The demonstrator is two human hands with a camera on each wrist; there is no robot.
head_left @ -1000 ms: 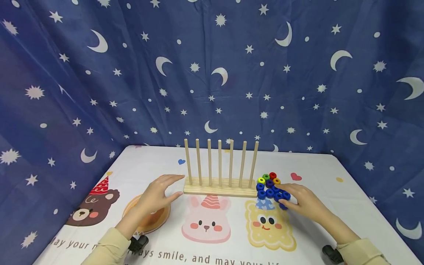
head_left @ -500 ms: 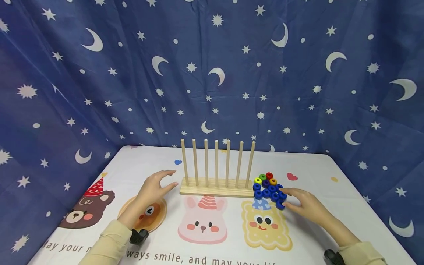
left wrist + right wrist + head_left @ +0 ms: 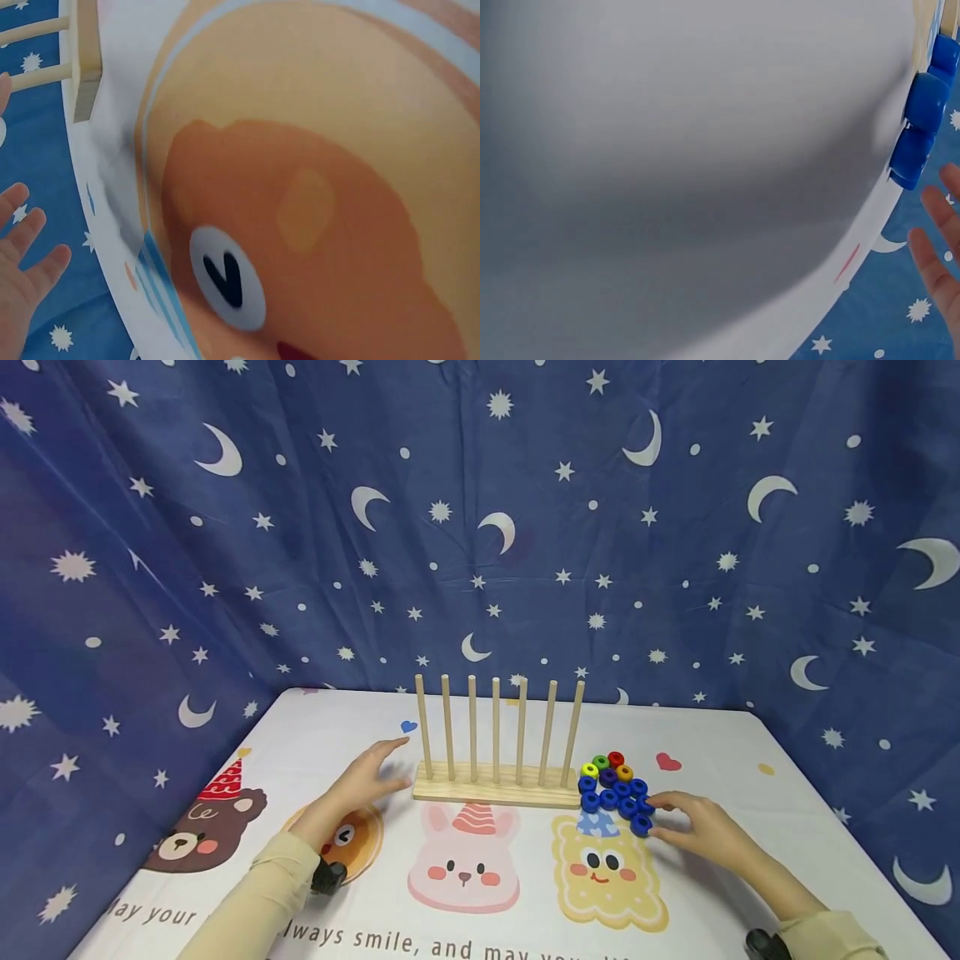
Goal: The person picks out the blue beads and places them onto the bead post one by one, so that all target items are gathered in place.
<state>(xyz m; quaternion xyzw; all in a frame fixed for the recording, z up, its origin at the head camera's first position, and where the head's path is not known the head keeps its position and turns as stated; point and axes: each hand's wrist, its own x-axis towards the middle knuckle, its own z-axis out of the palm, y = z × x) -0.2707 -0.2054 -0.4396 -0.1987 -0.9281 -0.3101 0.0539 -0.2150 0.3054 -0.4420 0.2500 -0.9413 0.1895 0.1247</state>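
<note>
A wooden stand with several upright bare pegs is in the middle of the table. Against its right end lies a cluster of small rings: several blue rings, a dark purple ring, and single yellow, green, red and orange ones. My right hand is at the cluster's right edge, thumb and fingers apart beside the outermost blue rings; contact is unclear. In the right wrist view its fingers are spread. My left hand hovers by the stand's left end, holding nothing.
The white tablecloth carries printed cartoon animals and lettering. A blue star-and-moon curtain hangs behind and to the left of the table. Dark wrist devices show near both sleeves.
My right hand has drawn back a little to the right, off the blue rings it was over. My left hand has shifted slightly farther back. The rings and stand look unmoved.
</note>
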